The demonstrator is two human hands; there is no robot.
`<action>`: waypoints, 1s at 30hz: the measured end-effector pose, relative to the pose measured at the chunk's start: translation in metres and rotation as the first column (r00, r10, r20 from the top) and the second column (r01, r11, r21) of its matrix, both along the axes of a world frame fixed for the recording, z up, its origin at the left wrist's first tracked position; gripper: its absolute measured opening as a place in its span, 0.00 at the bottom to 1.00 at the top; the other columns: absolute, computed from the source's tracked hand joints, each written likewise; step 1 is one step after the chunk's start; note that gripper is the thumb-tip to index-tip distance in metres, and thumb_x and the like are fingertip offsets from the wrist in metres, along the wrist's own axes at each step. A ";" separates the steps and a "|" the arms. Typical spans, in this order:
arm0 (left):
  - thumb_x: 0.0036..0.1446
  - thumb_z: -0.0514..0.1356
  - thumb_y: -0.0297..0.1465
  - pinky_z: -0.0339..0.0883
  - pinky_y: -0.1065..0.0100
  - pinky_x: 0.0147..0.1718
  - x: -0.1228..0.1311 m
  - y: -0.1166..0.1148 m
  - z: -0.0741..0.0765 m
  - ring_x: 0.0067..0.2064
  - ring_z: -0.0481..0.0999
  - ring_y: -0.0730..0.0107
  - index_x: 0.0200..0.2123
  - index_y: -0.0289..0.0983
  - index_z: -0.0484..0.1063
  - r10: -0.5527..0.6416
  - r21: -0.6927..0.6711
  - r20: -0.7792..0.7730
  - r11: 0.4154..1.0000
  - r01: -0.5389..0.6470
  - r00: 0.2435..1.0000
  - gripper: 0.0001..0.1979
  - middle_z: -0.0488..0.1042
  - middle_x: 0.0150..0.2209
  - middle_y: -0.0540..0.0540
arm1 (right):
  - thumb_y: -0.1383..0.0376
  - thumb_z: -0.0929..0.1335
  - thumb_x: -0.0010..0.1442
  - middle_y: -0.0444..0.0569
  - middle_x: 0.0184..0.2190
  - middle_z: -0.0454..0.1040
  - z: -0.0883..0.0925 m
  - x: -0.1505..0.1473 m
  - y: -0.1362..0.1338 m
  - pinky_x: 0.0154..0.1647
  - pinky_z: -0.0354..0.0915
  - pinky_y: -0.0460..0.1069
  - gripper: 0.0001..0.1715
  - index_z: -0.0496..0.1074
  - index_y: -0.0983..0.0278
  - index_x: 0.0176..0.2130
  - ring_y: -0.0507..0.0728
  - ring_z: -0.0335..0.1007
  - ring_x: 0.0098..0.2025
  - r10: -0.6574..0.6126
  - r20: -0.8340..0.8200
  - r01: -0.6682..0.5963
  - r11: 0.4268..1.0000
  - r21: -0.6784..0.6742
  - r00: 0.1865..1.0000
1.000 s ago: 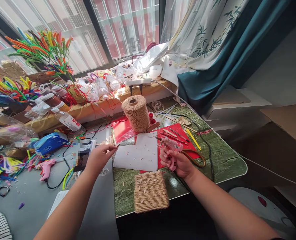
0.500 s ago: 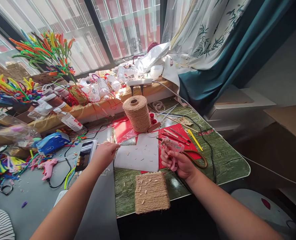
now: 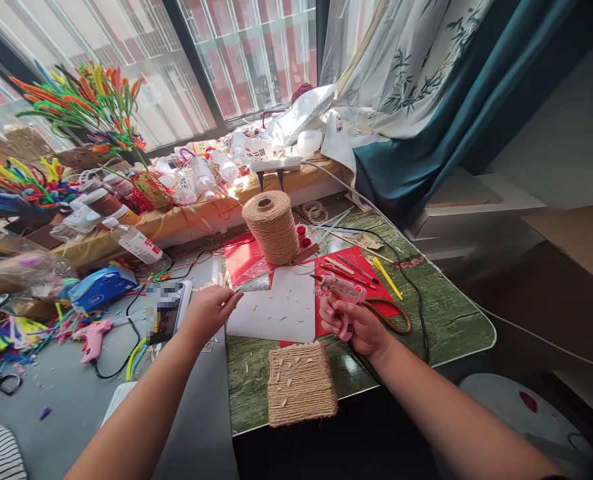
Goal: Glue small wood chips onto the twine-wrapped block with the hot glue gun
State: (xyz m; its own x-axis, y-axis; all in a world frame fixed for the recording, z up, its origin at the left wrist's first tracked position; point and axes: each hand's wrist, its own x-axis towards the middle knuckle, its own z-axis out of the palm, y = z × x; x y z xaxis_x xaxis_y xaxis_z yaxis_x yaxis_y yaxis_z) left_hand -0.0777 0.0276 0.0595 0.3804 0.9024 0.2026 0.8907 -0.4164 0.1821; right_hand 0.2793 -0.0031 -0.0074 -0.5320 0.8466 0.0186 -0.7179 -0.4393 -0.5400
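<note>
My right hand [image 3: 351, 327] is wrapped around the handle of a pink hot glue gun [image 3: 343, 290], its nozzle aimed left over a red sheet. My left hand [image 3: 213, 310] is at the left edge of a white sheet [image 3: 281, 320], its fingers drawn together near the tips; whatever is between them is too small to make out. Small pale chips are scattered over the sheet. In front, a twine-covered square [image 3: 301, 390] lies at the table's near edge with several pale chips on top. A big spool of twine [image 3: 271, 230] stands upright behind the sheet.
Scissors [image 3: 391, 317], a yellow pen [image 3: 387, 279] and thin tools lie at the right by a black cable. Left are a phone [image 3: 169, 310], a second pink glue gun [image 3: 95, 341] and a blue pack [image 3: 103, 288]. Bottles and a power strip [image 3: 276, 165] line the sill.
My left hand has turned slightly, and its thumb and fingers show more clearly. My right hand keeps the glue gun in about the same place. The whole view has shifted a little.
</note>
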 end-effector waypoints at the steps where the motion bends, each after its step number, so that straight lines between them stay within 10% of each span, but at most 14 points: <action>1: 0.72 0.52 0.42 0.58 0.63 0.34 0.001 0.001 0.000 0.31 0.71 0.63 0.24 0.41 0.66 -0.004 -0.003 -0.027 1.000 0.003 1.000 0.23 0.70 0.24 0.48 | 0.61 0.74 0.61 0.43 0.29 0.62 0.000 0.000 0.000 0.25 0.54 0.45 0.13 0.69 0.63 0.31 0.50 0.48 0.26 0.001 -0.001 -0.001 1.000 0.000 1.000; 7: 0.73 0.48 0.41 0.53 0.62 0.30 0.001 0.007 -0.008 0.28 0.66 0.62 0.22 0.42 0.60 0.004 -0.046 -0.076 0.999 -0.007 0.997 0.25 0.65 0.22 0.48 | 0.61 0.74 0.60 0.43 0.28 0.62 0.000 0.000 0.000 0.25 0.54 0.46 0.14 0.67 0.63 0.31 0.50 0.48 0.26 -0.004 0.018 0.004 1.000 -0.009 1.000; 17: 0.66 0.60 0.45 0.68 0.60 0.44 -0.020 0.012 -0.015 0.43 0.79 0.58 0.39 0.44 0.81 0.090 -0.157 0.218 0.986 -0.056 0.972 0.14 0.83 0.40 0.45 | 0.61 0.74 0.60 0.43 0.29 0.62 0.000 0.002 0.000 0.25 0.54 0.46 0.13 0.67 0.62 0.31 0.50 0.49 0.25 -0.005 -0.003 0.005 1.000 -0.017 1.000; 30: 0.64 0.60 0.48 0.64 0.65 0.35 0.008 0.008 -0.025 0.34 0.76 0.63 0.34 0.42 0.78 0.250 -0.157 0.368 0.966 -0.205 0.896 0.17 0.81 0.32 0.49 | 0.61 0.74 0.60 0.43 0.29 0.62 0.003 0.002 0.000 0.26 0.54 0.46 0.14 0.67 0.62 0.30 0.50 0.49 0.25 -0.014 0.006 0.014 1.000 0.009 1.000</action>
